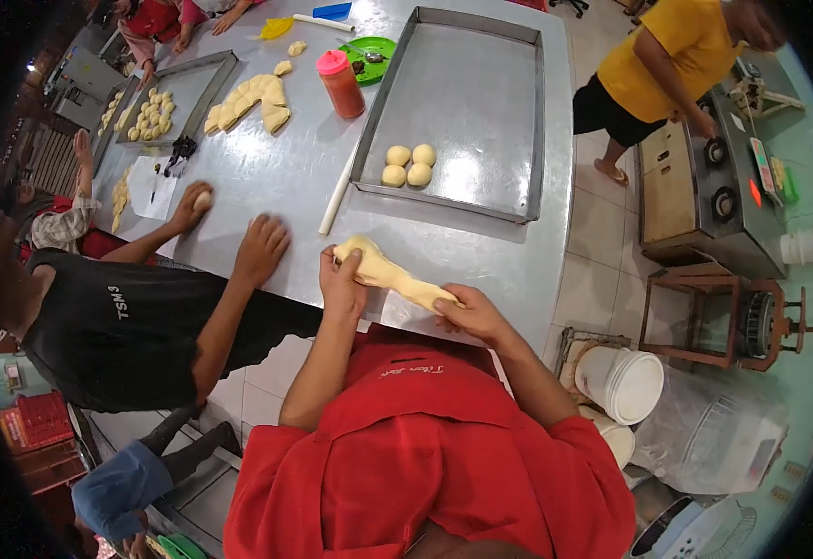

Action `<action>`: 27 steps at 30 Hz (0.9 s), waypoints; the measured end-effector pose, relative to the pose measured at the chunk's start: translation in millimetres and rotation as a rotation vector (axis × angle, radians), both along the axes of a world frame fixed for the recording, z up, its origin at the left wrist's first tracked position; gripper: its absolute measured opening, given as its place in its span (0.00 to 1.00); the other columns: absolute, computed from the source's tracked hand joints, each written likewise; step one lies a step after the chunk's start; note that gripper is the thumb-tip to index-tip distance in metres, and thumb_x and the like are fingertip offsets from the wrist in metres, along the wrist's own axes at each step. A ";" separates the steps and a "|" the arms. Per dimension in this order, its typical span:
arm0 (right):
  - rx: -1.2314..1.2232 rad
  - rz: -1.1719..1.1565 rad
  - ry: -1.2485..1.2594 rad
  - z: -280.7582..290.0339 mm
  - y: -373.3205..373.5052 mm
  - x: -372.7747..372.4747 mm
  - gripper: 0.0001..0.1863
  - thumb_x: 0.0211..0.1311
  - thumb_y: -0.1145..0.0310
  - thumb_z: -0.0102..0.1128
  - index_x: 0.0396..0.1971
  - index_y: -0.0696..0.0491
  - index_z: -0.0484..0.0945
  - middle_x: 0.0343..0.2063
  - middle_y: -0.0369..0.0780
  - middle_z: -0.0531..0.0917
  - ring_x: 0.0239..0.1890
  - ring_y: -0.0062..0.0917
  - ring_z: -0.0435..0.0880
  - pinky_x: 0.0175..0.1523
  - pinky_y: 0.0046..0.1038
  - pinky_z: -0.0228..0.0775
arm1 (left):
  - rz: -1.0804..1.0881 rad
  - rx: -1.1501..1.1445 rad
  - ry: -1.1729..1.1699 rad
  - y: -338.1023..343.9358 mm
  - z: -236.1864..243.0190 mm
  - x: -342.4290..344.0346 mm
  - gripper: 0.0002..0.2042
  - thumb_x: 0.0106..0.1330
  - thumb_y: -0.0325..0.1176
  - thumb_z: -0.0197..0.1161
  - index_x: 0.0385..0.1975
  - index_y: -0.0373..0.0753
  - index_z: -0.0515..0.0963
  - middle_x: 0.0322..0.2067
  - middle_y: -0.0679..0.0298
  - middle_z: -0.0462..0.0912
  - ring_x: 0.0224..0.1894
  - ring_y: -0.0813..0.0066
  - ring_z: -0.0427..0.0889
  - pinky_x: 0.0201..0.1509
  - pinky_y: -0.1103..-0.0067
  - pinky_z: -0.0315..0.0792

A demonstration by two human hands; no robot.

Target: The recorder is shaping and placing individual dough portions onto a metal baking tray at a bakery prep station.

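Head view: dough (pixel 391 275) between left hand (pixel 342 284) and right hand (pixel 473 315), each pinching an end

Pale lettering (pixel 412 370) stands on the red apron (pixel 378 466), white characters (pixel 119 302) on the black shirt (pixel 136 349).

The dough (pixel 392 278) is of pale yellow colour, and the apron (pixel 378 456) is red with whitish lettering (pixel 411 370) — the worktop (pixel 280 177) is silver-grey, the bottle (pixel 343 93) is orange-red with pink cap (pixel 332 61), the plate (pixel 386 48) is bright green, and the co-worker's shirt (pixel 99 349) is black
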State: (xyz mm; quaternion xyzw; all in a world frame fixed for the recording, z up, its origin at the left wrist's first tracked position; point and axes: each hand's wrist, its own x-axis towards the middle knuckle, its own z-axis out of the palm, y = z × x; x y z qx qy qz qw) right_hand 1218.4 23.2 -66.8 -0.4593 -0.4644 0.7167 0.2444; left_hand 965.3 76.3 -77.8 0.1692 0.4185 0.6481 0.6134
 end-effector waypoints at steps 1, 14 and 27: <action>-0.003 -0.032 0.054 0.0 -8.5 7.6 0.16 0.71 0.58 0.60 0.44 0.57 0.79 0.27 0.35 0.83 0.26 0.18 0.81 0.32 0.23 0.75 | -0.003 0.000 -0.001 2.5 5.7 -2.0 0.19 0.66 0.19 0.63 0.50 0.40 0.63 0.45 0.58 0.77 0.46 0.65 0.82 0.52 0.67 0.81; 0.345 -0.300 -0.205 -0.4 -38.2 45.4 0.13 0.65 0.68 0.63 0.48 0.55 0.78 0.34 0.36 0.81 0.35 0.24 0.82 0.41 0.26 0.75 | -0.545 0.921 1.705 32.3 41.5 -0.9 0.23 0.55 0.36 0.75 0.51 0.41 0.77 0.55 0.55 0.74 0.59 0.54 0.72 0.62 0.65 0.66; 0.726 0.225 -0.321 13.1 0.9 -26.7 0.22 0.52 0.73 0.68 0.48 0.51 0.72 0.45 0.45 0.76 0.43 0.46 0.80 0.45 0.41 0.75 | -1.377 0.038 0.767 -24.2 13.4 -11.3 0.20 0.63 0.35 0.73 0.52 0.34 0.80 0.42 0.67 0.85 0.43 0.82 0.80 0.48 0.80 0.75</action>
